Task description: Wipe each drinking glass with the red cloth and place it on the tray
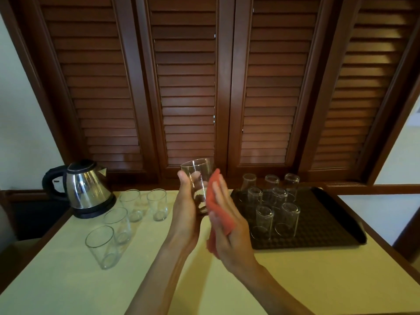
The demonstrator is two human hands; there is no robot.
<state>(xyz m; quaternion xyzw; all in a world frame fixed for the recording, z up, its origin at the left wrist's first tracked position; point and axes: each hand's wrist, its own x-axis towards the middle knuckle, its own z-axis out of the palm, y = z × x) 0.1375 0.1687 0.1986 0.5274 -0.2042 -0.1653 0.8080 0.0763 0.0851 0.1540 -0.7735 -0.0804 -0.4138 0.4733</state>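
My left hand (185, 208) grips a clear drinking glass (198, 176) upright above the middle of the table. My right hand (225, 223) presses the red cloth (214, 196) flat against the glass's right side, fingers straight. Several clear glasses (113, 223) stand upright on the table at the left. On the black tray (322, 226) at the right, several glasses (272, 201) stand upside down in rows.
A steel electric kettle (87, 189) on a black base stands at the back left of the cream table (159, 280). Dark wooden louvred shutters (186, 87) fill the wall behind. The table has a wooden edge on both sides.
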